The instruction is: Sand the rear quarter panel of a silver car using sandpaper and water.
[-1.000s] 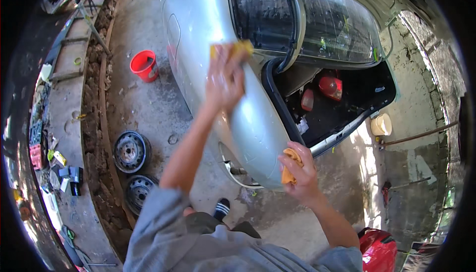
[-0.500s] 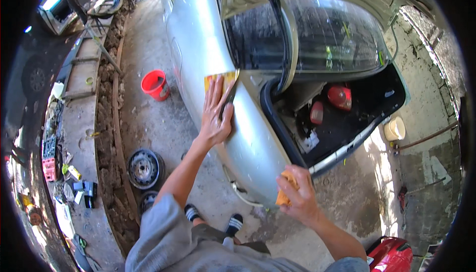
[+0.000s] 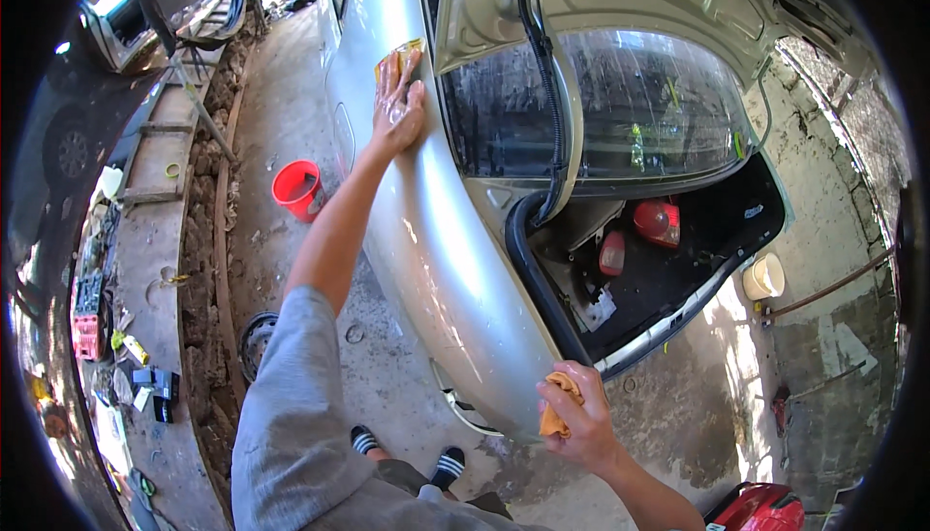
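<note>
My left hand (image 3: 399, 109) is flat on the silver car (image 3: 441, 269), upper middle of the frame, fingers spread and pressing a yellow sheet (image 3: 399, 54) against the rear quarter panel. The sheet pokes out past my fingertips, further up the panel toward the top edge, and the panel's long run goes from there down to lower centre. My right hand (image 3: 578, 420) sits at that lower end, beside the tail corner, fingers closed around an orange-yellow cloth (image 3: 554, 405) (bunched up, mostly hidden in the fist). So the left hand is the one on the sheet; the right is well apart from it, down the body line.

The open boot (image 3: 678, 269) gapes right of centre, with red lamp units (image 3: 657, 221) lying inside and the raised lid's glass above. A red bucket (image 3: 297, 189) stands on the concrete left of the car, a cream tub (image 3: 763, 277) by the wall at right, a red container (image 3: 760, 510) at the bottom edge. Small yellow and black packs litter the lower left; any labels are too small to tell.
</note>
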The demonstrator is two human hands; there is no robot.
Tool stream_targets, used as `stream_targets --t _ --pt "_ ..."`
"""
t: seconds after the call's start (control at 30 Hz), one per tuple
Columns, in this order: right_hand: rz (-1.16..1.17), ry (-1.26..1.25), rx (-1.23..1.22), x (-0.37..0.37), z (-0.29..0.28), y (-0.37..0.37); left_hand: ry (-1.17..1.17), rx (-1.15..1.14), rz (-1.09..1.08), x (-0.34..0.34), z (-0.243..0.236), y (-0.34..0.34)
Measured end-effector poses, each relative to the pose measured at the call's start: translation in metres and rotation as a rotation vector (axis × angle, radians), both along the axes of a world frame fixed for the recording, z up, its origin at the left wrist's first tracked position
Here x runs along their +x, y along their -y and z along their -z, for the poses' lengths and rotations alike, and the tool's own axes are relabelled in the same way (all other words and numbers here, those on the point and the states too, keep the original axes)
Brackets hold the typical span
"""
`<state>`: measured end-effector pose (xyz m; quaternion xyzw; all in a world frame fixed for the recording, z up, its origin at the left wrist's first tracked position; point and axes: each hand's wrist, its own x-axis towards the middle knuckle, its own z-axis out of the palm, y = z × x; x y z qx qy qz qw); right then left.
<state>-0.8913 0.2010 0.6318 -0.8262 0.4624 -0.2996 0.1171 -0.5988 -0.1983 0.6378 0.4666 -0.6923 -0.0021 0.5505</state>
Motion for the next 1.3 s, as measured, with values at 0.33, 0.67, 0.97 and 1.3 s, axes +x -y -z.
stream_targets --t 0.33,0.67,0.97,1.3 --pt "0.027 -0.076 0.015 0.004 -0.006 -0.003 -0.298 0.321 -0.058 0.049 0.036 0.015" --pt "0.083 -0.139 0.021 -0.002 -0.004 -0.011 -0.142 0.260 -0.121 0.039 0.052 -0.012" --pt "0.085 -0.184 0.111 -0.055 0.025 -0.039 -0.197 0.287 -0.152 0.023 0.081 0.020" --pt "0.129 -0.254 -0.083 -0.019 0.001 -0.030 0.009 0.261 -0.170 0.044 0.080 0.053"
